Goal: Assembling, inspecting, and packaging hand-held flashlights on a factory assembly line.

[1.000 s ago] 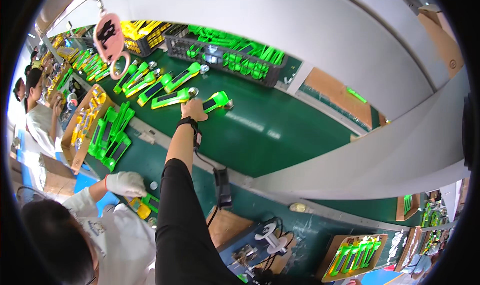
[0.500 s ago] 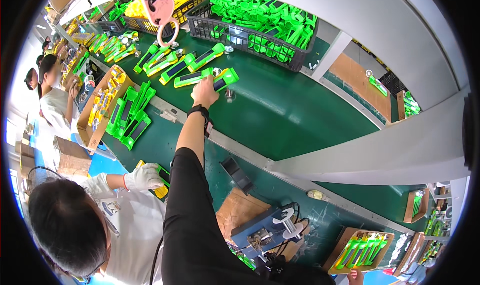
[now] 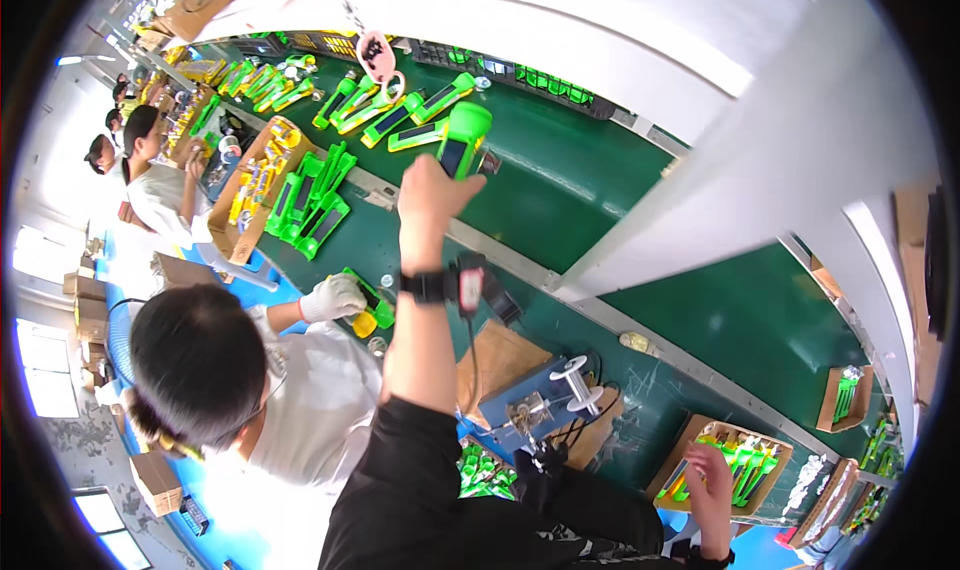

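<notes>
My left hand [image 3: 428, 200] is closed around the lower end of a green flashlight housing [image 3: 465, 140] with a dark panel and flared head. A small silvery reflector [image 3: 490, 162] hangs beside it. Just beyond lie several similar green and yellow housings [image 3: 395, 120] on the green bench. At the lower right my right hand [image 3: 710, 475], fingers apart, is over the near edge of a cardboard box [image 3: 772, 492]. Several green and yellow housings [image 3: 745, 462] stand in that box; whether my fingertips touch one I cannot tell.
On my left a co-worker's gloved hand [image 3: 335, 298] holds a green and yellow housing. More green housings [image 3: 310, 210] and a box of yellow parts [image 3: 235, 240] lie beyond. A blue machine with a white spool [image 3: 578, 385] stands near me. A grey post [image 3: 690, 210] crosses the bench.
My left hand has lifted the flashlight housing off the bench, and it now stands more upright. My right hand has come up into view over the box. The whole view has shifted.
</notes>
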### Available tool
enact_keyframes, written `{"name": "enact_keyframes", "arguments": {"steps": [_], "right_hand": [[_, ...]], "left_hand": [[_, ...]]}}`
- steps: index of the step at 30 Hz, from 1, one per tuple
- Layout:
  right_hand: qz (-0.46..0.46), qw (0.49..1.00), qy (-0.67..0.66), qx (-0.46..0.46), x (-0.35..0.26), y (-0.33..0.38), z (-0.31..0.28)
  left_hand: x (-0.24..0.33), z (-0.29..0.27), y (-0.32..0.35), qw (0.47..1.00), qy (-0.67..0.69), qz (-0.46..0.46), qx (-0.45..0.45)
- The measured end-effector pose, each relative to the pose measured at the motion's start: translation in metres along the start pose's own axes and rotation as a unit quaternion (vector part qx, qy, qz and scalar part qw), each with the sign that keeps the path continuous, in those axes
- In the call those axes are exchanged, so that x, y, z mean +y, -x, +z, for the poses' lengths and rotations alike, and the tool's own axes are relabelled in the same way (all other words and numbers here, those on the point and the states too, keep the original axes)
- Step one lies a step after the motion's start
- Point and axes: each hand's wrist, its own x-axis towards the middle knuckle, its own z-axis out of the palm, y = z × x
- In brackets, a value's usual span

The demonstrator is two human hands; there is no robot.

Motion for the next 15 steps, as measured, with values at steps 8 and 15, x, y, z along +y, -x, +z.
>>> {"name": "enact_keyframes", "arguments": {"steps": [8, 15], "right_hand": [[-0.021, 0.901, -0.341, -0.268, -0.066, -0.028, 0.072], [0.054, 0.882, -0.404, -0.236, -0.012, 0.006, 0.065]], "left_hand": [[0.075, -0.016, 0.279, 0.988, 0.077, 0.057, -0.118], [0.085, 0.011, 0.387, 0.95, 0.135, 0.137, -0.244]]}}
